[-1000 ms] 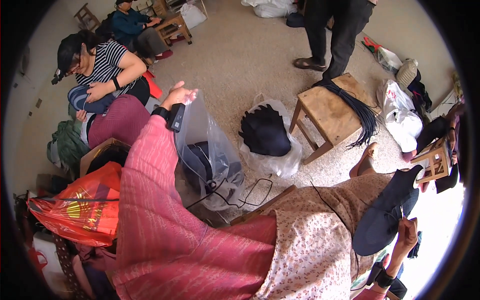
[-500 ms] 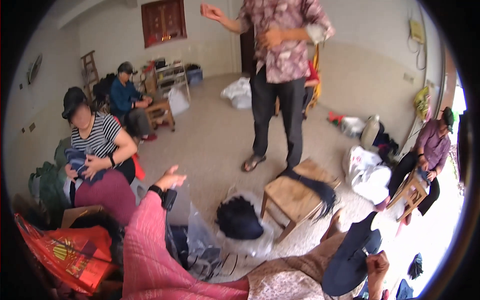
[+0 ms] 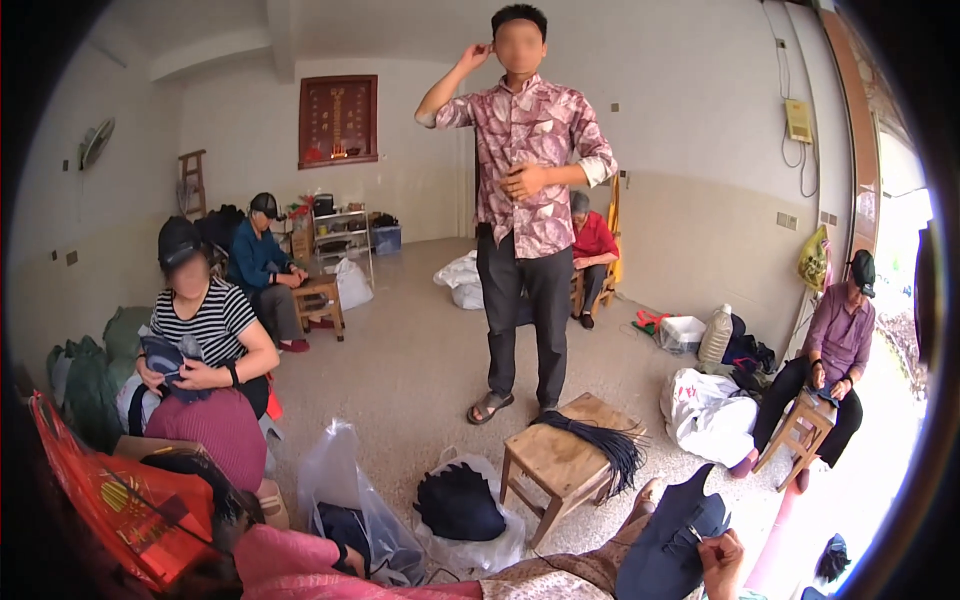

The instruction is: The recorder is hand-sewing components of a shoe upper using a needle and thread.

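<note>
A flat dark navy piece [image 3: 655,550], rounded at its lower end and notched at the top, lies over my lap in patterned cloth. Beside its right edge, my right hand [image 3: 722,562] is closed, its fingertips pinched by a small pale, thin thing [image 3: 695,533] on the piece. What that pinch holds is too small to name. My left hand [image 3: 352,562], below a pink sleeve, is low beside a clear plastic bag [image 3: 340,470] with dark material inside. Its fingers are mostly hidden.
A wooden stool [image 3: 545,455] bearing a bundle of dark cords [image 3: 605,440] stands ahead. Left of it, dark pieces [image 3: 460,500] fill an open bag. A red bag [image 3: 120,510] is at the left. One person [image 3: 530,190] stands beyond the stool; several others sit around the room.
My view has tilted up. My left hand, raised and open before, has dropped beside the clear bag. My right fingers have come to the navy piece. The standing person's raised hand is at the head.
</note>
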A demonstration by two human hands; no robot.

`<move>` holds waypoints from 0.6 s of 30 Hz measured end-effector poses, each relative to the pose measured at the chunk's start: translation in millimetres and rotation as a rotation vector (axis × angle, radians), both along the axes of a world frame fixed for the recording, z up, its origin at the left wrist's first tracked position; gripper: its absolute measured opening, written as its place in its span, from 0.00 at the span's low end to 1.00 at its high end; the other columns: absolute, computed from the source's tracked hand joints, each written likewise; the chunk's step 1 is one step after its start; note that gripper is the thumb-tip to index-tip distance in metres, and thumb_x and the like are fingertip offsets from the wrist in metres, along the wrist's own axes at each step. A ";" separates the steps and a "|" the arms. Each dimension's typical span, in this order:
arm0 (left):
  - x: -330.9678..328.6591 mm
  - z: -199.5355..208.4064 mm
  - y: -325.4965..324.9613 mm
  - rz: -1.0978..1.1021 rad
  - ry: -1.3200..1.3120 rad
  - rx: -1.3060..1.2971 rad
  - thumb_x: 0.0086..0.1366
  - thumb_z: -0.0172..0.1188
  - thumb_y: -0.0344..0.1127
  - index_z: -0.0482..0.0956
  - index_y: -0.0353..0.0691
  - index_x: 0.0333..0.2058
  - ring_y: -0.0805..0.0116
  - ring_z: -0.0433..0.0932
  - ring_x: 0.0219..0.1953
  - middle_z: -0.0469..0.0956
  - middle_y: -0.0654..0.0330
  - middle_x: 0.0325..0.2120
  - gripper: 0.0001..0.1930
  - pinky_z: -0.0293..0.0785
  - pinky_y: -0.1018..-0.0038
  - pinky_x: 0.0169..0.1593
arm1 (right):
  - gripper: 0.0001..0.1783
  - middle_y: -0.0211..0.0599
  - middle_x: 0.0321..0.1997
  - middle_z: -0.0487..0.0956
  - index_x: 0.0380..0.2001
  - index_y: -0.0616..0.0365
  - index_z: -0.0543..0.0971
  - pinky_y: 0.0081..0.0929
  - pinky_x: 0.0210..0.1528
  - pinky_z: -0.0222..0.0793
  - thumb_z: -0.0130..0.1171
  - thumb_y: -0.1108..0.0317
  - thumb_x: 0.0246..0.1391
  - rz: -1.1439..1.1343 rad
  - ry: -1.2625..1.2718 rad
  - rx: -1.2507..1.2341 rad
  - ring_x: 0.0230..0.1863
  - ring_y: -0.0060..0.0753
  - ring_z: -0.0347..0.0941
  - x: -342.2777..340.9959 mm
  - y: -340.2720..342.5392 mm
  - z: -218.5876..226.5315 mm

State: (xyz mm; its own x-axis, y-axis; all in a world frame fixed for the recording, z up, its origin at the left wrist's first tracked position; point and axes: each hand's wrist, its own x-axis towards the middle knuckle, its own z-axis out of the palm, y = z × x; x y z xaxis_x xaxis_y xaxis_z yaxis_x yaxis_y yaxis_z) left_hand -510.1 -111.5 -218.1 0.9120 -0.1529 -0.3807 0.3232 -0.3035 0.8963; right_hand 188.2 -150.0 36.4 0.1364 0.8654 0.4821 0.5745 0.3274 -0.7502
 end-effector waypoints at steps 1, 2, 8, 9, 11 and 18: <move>-4.5 -11.6 -5.7 -0.160 0.021 0.087 0.66 0.56 0.41 0.76 0.32 0.52 0.67 0.76 0.50 0.78 0.58 0.50 0.21 0.68 0.68 0.55 | 0.02 0.34 0.28 0.75 0.29 0.60 0.78 0.26 0.39 0.66 0.58 0.75 0.56 0.027 0.019 0.014 0.33 0.30 0.70 -0.7 0.3 0.0; -6.9 -15.0 -7.8 -0.284 -0.081 0.038 0.65 0.58 0.43 0.76 0.32 0.52 0.68 0.76 0.48 0.78 0.58 0.49 0.22 0.69 0.67 0.55 | 0.02 0.34 0.28 0.75 0.29 0.60 0.78 0.26 0.39 0.66 0.58 0.75 0.56 0.025 0.029 0.019 0.33 0.30 0.70 -0.7 0.1 0.2; 13.9 79.3 -0.8 1.304 0.607 -0.202 0.63 0.59 0.47 0.81 0.43 0.45 0.73 0.76 0.28 0.77 0.68 0.29 0.18 0.73 0.77 0.33 | 0.02 0.34 0.29 0.76 0.29 0.61 0.78 0.24 0.38 0.64 0.59 0.75 0.56 0.064 0.078 -0.020 0.32 0.26 0.69 -0.5 0.1 -0.8; 33.2 86.1 0.9 1.213 0.693 -0.083 0.63 0.59 0.49 0.80 0.45 0.46 0.73 0.75 0.28 0.77 0.68 0.30 0.19 0.73 0.77 0.32 | 0.02 0.33 0.28 0.76 0.29 0.61 0.78 0.24 0.38 0.65 0.59 0.75 0.56 0.063 0.095 -0.010 0.32 0.26 0.69 -1.1 -0.1 -2.3; 68.8 83.9 5.7 0.608 0.628 0.073 0.60 0.58 0.55 0.78 0.49 0.47 0.68 0.76 0.31 0.77 0.62 0.35 0.22 0.73 0.73 0.34 | 0.02 0.33 0.28 0.77 0.29 0.61 0.79 0.24 0.38 0.65 0.59 0.75 0.56 0.068 0.101 0.021 0.32 0.25 0.69 -0.3 1.8 -3.9; 74.6 17.9 -46.2 0.747 0.440 1.402 0.60 0.56 0.54 0.78 0.50 0.48 0.60 0.78 0.35 0.78 0.58 0.33 0.22 0.73 0.67 0.38 | 0.01 0.26 0.28 0.75 0.31 0.60 0.80 0.20 0.37 0.63 0.61 0.75 0.55 0.080 0.198 -0.077 0.32 0.20 0.66 6.4 -4.2 -4.2</move>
State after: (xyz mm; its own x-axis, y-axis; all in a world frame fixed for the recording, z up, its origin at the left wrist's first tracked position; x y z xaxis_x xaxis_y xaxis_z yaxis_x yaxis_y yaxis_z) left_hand -435.4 -157.7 -200.2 0.4120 0.9086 -0.0684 0.9008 -0.4174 -0.1198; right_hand 194.6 -154.2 32.1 0.1515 0.9106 0.3845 0.3885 0.3029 -0.8703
